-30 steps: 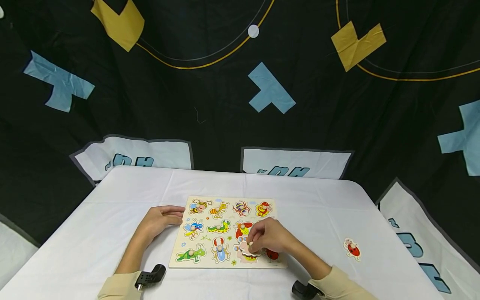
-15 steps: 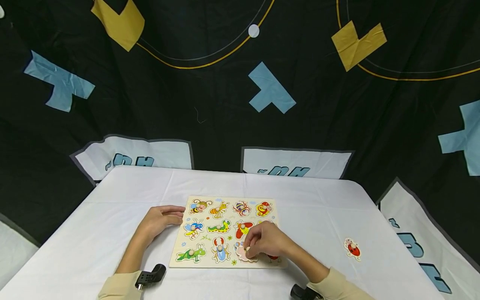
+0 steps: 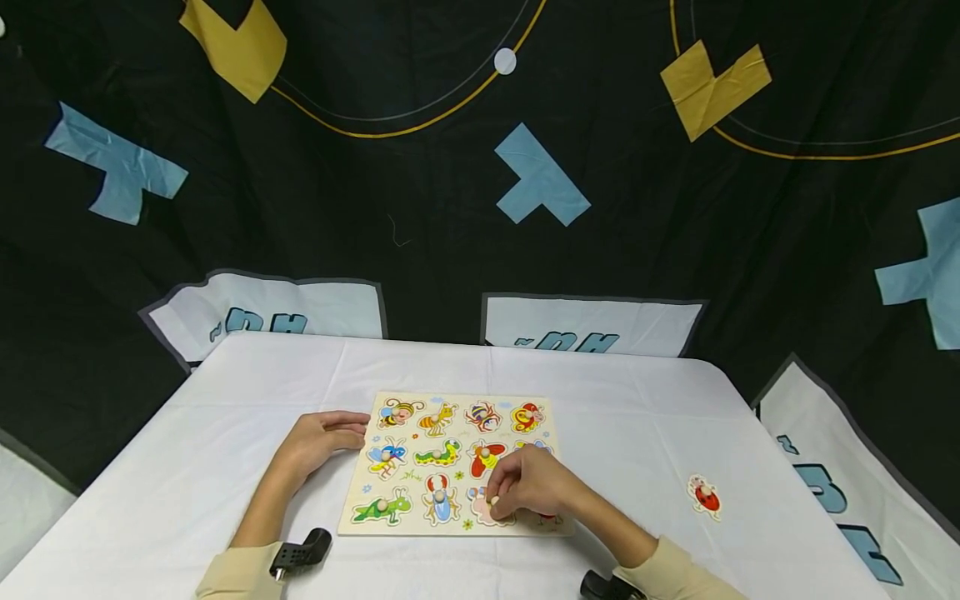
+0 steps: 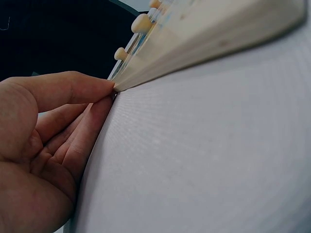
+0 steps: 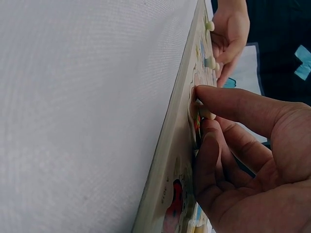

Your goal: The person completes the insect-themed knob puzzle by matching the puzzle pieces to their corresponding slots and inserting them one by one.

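A wooden knob puzzle board [image 3: 412, 531] with printed insects lies on the white table. My right hand [image 3: 536, 481] pinches the small knob [image 5: 208, 113] of a puzzle piece [image 3: 478, 507] in the front row, third from the left. The piece lies in its place on the board, with its right part hidden under the fingers. At the board's left edge, my left hand [image 3: 315, 446] touches the side with its thumb and fingertips, fingers fairly straight. A ladybug puzzle piece [image 3: 704, 497] lies apart on the cloth, right of the board.
Several other knobbed pieces, among them a caterpillar [image 3: 438, 453] and a grasshopper [image 3: 383, 506], sit in the board. A white cloth [image 3: 225, 417] covers the table. Behind it hangs a black curtain [image 3: 420, 258] with tape marks.
The right hand has lowered the puzzle piece from a tilted, offset position above the board into its place, shifting slightly. The left hand stays at the board's edge.
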`<act>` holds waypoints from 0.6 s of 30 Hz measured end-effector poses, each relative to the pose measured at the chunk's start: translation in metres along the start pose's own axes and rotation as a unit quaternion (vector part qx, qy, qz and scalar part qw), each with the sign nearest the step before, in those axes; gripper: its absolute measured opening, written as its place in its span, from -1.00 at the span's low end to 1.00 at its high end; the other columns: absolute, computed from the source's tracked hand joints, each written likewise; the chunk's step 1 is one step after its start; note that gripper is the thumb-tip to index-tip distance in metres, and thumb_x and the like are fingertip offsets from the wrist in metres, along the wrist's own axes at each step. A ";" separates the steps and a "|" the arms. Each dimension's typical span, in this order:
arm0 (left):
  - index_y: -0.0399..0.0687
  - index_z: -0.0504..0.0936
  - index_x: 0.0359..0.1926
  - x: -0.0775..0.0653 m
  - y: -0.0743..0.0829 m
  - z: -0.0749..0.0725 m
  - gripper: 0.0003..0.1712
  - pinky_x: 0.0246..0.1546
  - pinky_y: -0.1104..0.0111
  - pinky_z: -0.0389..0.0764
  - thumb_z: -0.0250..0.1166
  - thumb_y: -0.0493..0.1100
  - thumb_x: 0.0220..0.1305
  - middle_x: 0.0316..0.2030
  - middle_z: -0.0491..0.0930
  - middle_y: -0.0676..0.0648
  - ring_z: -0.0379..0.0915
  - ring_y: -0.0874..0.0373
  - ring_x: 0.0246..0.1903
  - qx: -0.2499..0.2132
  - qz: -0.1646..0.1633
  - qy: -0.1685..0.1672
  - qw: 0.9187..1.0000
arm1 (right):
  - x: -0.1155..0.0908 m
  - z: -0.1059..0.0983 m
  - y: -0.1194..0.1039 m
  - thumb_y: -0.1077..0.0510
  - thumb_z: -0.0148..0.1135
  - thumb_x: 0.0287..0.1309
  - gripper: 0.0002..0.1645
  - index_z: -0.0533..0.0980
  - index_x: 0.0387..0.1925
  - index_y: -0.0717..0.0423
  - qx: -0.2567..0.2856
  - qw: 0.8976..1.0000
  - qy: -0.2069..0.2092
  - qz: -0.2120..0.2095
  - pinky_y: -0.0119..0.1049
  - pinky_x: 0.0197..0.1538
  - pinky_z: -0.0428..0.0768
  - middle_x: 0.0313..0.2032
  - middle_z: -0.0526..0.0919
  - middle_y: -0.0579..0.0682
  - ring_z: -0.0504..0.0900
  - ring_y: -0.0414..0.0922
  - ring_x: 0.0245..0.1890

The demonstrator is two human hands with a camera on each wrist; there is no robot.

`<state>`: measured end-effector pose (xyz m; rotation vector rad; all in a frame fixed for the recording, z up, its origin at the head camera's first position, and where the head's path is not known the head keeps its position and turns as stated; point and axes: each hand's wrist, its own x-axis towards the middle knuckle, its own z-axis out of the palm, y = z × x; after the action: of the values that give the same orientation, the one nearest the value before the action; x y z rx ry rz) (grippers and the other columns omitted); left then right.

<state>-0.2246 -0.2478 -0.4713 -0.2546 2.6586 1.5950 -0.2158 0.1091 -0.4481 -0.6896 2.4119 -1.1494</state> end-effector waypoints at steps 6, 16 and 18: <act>-0.13 0.69 0.15 0.000 0.000 0.000 -0.46 0.12 0.22 0.41 0.49 -0.13 0.11 -0.07 0.78 -0.07 0.62 0.22 -0.05 0.000 0.001 -0.001 1.000 | 0.000 0.000 0.000 0.29 0.59 -0.23 -0.82 0.71 -0.51 0.06 0.004 1.000 0.001 -0.004 -0.43 -0.49 0.38 -0.63 0.60 -0.17 0.47 -0.30 -0.58; -0.12 0.69 0.15 0.001 0.000 -0.001 -0.46 0.15 0.21 0.40 0.49 -0.12 0.12 -0.06 0.78 -0.07 0.61 0.20 -0.02 -0.002 -0.003 -0.003 1.000 | 0.000 0.000 0.001 0.30 0.59 -0.23 -0.82 0.72 -0.51 0.08 0.007 1.000 -0.001 -0.010 -0.44 -0.46 0.41 -0.61 0.62 -0.15 0.49 -0.30 -0.56; -0.12 0.69 0.15 0.001 0.000 -0.001 -0.46 0.15 0.20 0.40 0.49 -0.12 0.11 -0.06 0.78 -0.07 0.62 0.21 -0.03 -0.003 -0.003 -0.003 1.000 | 0.000 0.000 0.001 0.31 0.59 -0.23 -0.83 0.73 -0.51 0.08 0.007 1.000 -0.002 -0.012 -0.44 -0.46 0.41 -0.61 0.63 -0.15 0.49 -0.30 -0.56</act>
<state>-0.2254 -0.2489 -0.4711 -0.2575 2.6472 1.5991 -0.2164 0.1096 -0.4487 -0.7166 2.3967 -1.1711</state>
